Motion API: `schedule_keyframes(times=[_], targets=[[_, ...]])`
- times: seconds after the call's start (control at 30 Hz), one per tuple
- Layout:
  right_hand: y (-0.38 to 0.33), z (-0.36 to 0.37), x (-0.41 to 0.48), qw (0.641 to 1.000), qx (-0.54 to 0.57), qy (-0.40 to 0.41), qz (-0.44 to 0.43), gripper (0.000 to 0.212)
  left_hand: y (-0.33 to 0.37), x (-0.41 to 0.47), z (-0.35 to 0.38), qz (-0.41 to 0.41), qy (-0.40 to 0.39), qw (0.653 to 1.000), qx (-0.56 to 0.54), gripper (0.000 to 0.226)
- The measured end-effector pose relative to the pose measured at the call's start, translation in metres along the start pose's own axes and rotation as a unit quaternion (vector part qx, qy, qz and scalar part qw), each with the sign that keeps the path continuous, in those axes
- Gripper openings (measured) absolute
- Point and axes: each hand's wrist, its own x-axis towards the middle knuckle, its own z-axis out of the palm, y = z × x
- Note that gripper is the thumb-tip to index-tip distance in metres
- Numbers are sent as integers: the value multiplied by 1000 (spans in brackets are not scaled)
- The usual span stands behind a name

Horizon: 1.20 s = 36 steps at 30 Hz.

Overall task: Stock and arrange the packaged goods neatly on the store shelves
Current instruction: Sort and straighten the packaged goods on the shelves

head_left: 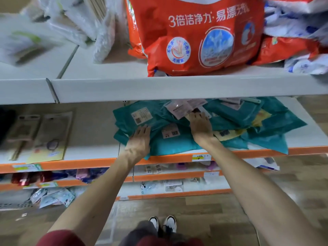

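A loose pile of flat teal packages (pixel 230 121) with white labels lies on the middle shelf (pixel 92 153), which has an orange front edge. My left hand (pixel 139 142) rests flat on the pile's front left corner, fingers together, gripping nothing. My right hand (pixel 200 126) lies on top of the pile near its middle. Its fingertips touch small pink packets (pixel 178 108) that lie on the teal packages. Whether those fingers pinch a packet is hidden.
A big orange detergent bag (pixel 200 36) stands on the upper white shelf (pixel 159 89), with clear plastic bags (pixel 71 20) to its left. Flat beige packs (pixel 49 137) lie on the middle shelf's left. Lower shelves hold small goods. Wooden floor and my shoes (pixel 163 224) are below.
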Motion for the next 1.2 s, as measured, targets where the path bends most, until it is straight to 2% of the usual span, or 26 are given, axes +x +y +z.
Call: schedule_keyframes(times=[0.23, 0.33, 0.43, 0.5, 0.53, 0.57, 0.67, 0.7, 0.77, 0.8, 0.9, 0.97, 1.03, 1.13, 1.2], targets=[[0, -2, -14, 999, 19, -23, 18, 59, 3, 2, 5, -18, 4, 1000, -23, 80], [3, -6, -25, 999, 43, -10, 5, 52, 7, 2, 7, -30, 11, 999, -28, 79], [4, -10, -30, 993, 114, 5, 35, 41, 6, 3, 6, -27, 4, 999, -23, 79], [4, -8, -31, 975, 213, 1, 66, 27, 5, 4, 4, -23, 5, 1000, -21, 77], [5, -7, -31, 958, 274, -7, 88, 16, 6, 3, 4, -22, 6, 1000, -20, 76], [5, -6, -31, 937, 333, -23, 105, 14, 7, 4, 4, -21, 8, 1000, -17, 76], [13, 1, -35, 888, 429, -86, 140, 45, 8, 2, 5, -23, 14, 1000, -16, 74], [17, 3, -38, 882, 430, -122, 149, 47, 8, 2, 6, -26, 14, 999, -21, 74], [23, 11, -41, 876, 412, -190, 163, 38, 7, 3, 6, -30, 11, 999, -28, 73], [25, 14, -42, 885, 389, -195, 165, 35, 7, 4, 6, -32, 10, 999, -30, 71], [20, 15, -39, 937, 287, -124, 153, 33, 7, 6, 5, -46, 20, 998, -32, 64], [12, 17, -35, 935, 289, -109, 174, 34, 6, 7, 4, -52, 28, 998, -25, 54], [4, 20, -30, 909, 333, -120, 218, 39, 7, 8, 3, -43, 40, 998, -24, 42], [-4, 28, -25, 840, 428, -113, 314, 54, 4, 15, -6, -37, 77, 996, -18, 28], [-7, 32, -24, 796, 473, -98, 365, 67, -1, 24, -10, -41, 77, 996, -10, 34]])
